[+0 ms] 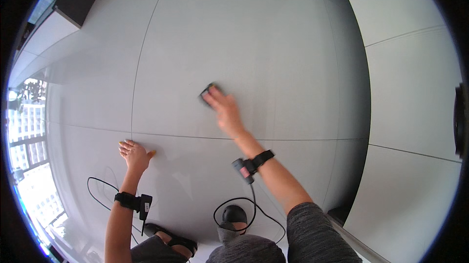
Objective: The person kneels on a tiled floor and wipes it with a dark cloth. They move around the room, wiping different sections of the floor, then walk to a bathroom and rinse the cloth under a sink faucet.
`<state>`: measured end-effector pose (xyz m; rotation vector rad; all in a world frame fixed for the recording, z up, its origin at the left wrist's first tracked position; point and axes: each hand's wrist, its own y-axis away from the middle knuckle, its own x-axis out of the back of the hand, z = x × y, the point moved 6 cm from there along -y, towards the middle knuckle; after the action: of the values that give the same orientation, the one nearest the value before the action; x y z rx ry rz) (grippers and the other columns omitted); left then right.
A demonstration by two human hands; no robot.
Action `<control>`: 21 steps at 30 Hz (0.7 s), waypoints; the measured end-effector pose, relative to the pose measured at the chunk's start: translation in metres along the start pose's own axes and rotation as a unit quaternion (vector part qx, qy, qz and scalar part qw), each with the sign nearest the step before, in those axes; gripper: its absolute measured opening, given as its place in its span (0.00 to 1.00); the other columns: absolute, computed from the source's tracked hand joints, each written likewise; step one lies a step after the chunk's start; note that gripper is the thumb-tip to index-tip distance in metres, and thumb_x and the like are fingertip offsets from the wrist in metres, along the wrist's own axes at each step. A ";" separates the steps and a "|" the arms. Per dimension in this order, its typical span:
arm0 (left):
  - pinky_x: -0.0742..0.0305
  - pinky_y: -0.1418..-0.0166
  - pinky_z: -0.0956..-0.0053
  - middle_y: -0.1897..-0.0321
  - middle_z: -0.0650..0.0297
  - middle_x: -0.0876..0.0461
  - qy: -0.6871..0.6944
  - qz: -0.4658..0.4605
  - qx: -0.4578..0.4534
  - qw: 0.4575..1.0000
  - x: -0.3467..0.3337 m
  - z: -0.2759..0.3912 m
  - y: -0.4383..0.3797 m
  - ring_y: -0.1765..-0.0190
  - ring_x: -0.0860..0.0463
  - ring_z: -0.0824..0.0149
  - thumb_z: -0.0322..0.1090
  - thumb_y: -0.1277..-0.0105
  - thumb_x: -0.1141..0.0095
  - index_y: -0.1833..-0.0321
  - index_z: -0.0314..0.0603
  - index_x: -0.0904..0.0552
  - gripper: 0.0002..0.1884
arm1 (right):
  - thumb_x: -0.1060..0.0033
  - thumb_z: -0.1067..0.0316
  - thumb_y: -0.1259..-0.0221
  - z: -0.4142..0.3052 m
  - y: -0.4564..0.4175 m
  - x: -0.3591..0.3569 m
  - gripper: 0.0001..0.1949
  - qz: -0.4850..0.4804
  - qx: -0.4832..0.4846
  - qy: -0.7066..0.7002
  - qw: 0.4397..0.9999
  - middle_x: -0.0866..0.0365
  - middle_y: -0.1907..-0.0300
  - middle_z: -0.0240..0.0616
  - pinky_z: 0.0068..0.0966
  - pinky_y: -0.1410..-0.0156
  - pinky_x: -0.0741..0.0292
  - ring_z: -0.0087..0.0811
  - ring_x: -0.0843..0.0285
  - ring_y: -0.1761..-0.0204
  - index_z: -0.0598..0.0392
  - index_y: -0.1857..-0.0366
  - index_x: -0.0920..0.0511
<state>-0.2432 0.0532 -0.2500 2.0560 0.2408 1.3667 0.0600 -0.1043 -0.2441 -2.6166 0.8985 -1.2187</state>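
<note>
My right hand [228, 111] reaches forward over the pale glossy tile floor [234, 54]. Its fingers press on a small dark pad [206, 94], blurred, that lies against the tile; the kind of pad cannot be made out. A bit of yellow shows near the fingertips. Back and to the left, my left hand [135, 155] is held palm down near a crossing of tile joints, with fingers and thumb apart and nothing in it. Whether it rests on the floor is hard to tell.
Black straps with small devices [145, 207] circle both wrists, trailing a black cable [253, 200] near my feet. My dark shoes [234, 214] stand at the bottom. A large-tiled surface [406, 91] rises at right beyond a dark gap. A cabinet [75, 1] stands upper left.
</note>
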 end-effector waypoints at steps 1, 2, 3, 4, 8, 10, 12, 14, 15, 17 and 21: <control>0.54 0.25 0.42 0.30 0.20 0.57 0.006 -0.009 0.005 1.000 0.002 0.000 0.000 0.27 0.51 0.26 0.58 0.43 0.34 0.31 0.09 0.57 0.61 | 0.52 0.84 0.50 -0.022 0.005 -0.012 0.30 -0.067 -0.014 -0.029 0.997 0.29 0.32 0.35 0.33 0.46 0.29 0.40 0.33 0.60 0.43 0.40 0.22; 0.54 0.25 0.42 0.30 0.20 0.57 0.010 -0.018 0.008 1.000 0.002 0.001 0.000 0.27 0.51 0.26 0.59 0.43 0.34 0.31 0.09 0.57 0.61 | 0.54 0.87 0.51 -0.037 0.012 -0.015 0.32 -0.074 -0.017 -0.097 0.992 0.28 0.33 0.35 0.33 0.46 0.29 0.41 0.34 0.62 0.44 0.41 0.22; 0.54 0.25 0.42 0.30 0.20 0.58 0.016 -0.028 0.011 0.999 0.002 0.003 -0.001 0.27 0.52 0.26 0.60 0.44 0.35 0.31 0.09 0.58 0.62 | 0.56 0.89 0.52 -0.039 0.019 -0.021 0.33 -0.119 -0.035 -0.133 0.983 0.27 0.34 0.34 0.31 0.42 0.30 0.42 0.30 0.56 0.44 0.41 0.22; 0.54 0.25 0.42 0.30 0.20 0.59 0.020 -0.030 0.008 0.999 0.003 0.005 -0.002 0.27 0.52 0.26 0.60 0.43 0.35 0.31 0.09 0.58 0.62 | 0.55 0.88 0.52 -0.040 0.026 -0.016 0.32 -0.122 -0.016 -0.149 0.981 0.27 0.34 0.35 0.30 0.39 0.32 0.42 0.29 0.51 0.45 0.41 0.22; 0.55 0.24 0.43 0.30 0.20 0.59 0.022 -0.019 0.010 1.000 -0.002 -0.005 -0.008 0.27 0.52 0.27 0.60 0.43 0.35 0.30 0.10 0.58 0.62 | 0.55 0.86 0.45 0.009 0.045 0.050 0.29 -0.002 -0.132 -0.175 0.976 0.27 0.34 0.37 0.27 0.31 0.37 0.34 0.30 0.35 0.51 0.36 0.26; 0.55 0.24 0.43 0.30 0.20 0.58 0.017 -0.009 0.013 1.000 -0.004 -0.011 -0.011 0.27 0.51 0.27 0.59 0.43 0.35 0.30 0.10 0.58 0.61 | 0.55 0.80 0.34 0.044 0.054 0.109 0.24 0.126 -0.245 -0.190 0.942 0.30 0.32 0.38 0.26 0.31 0.36 0.29 0.33 0.33 0.57 0.33 0.32; 0.55 0.24 0.43 0.30 0.21 0.58 0.016 -0.005 0.012 1.000 -0.003 -0.004 -0.009 0.26 0.51 0.28 0.59 0.43 0.34 0.30 0.10 0.58 0.61 | 0.55 0.84 0.39 0.100 0.082 0.164 0.25 0.289 -0.247 -0.001 0.925 0.28 0.35 0.41 0.29 0.37 0.30 0.38 0.28 0.38 0.52 0.36 0.27; 0.54 0.24 0.44 0.30 0.21 0.57 0.013 0.009 0.009 1.000 -0.003 -0.003 -0.006 0.27 0.50 0.28 0.58 0.44 0.34 0.30 0.10 0.57 0.61 | 0.52 0.83 0.39 0.138 0.096 0.198 0.24 0.355 -0.253 0.129 0.891 0.28 0.35 0.45 0.33 0.36 0.33 0.40 0.28 0.38 0.54 0.38 0.26; 0.54 0.24 0.44 0.30 0.21 0.56 0.013 0.015 0.005 1.000 -0.004 0.001 -0.005 0.27 0.50 0.28 0.58 0.44 0.33 0.30 0.10 0.56 0.61 | 0.51 0.82 0.40 0.161 0.101 0.204 0.24 0.347 -0.293 0.165 0.875 0.28 0.35 0.46 0.34 0.36 0.34 0.41 0.29 0.37 0.55 0.38 0.27; 0.52 0.24 0.45 0.30 0.21 0.54 0.018 0.026 -0.002 0.999 -0.003 0.010 -0.003 0.27 0.48 0.29 0.58 0.45 0.33 0.30 0.10 0.54 0.60 | 0.50 0.82 0.41 0.196 0.108 0.204 0.24 0.326 -0.372 0.241 0.835 0.29 0.35 0.48 0.36 0.35 0.37 0.43 0.30 0.36 0.55 0.38 0.27; 0.50 0.24 0.48 0.30 0.23 0.52 0.005 0.049 0.007 0.999 -0.001 0.001 0.008 0.27 0.46 0.31 0.57 0.46 0.32 0.31 0.11 0.51 0.59 | 0.49 0.80 0.41 0.173 0.029 0.139 0.25 0.241 -0.268 0.249 0.899 0.33 0.32 0.51 0.40 0.36 0.40 0.46 0.33 0.34 0.55 0.36 0.30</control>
<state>-0.2448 0.0459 -0.2458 2.0974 0.1558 1.4370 0.2422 -0.2298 -0.2779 -2.1705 2.0893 -1.6896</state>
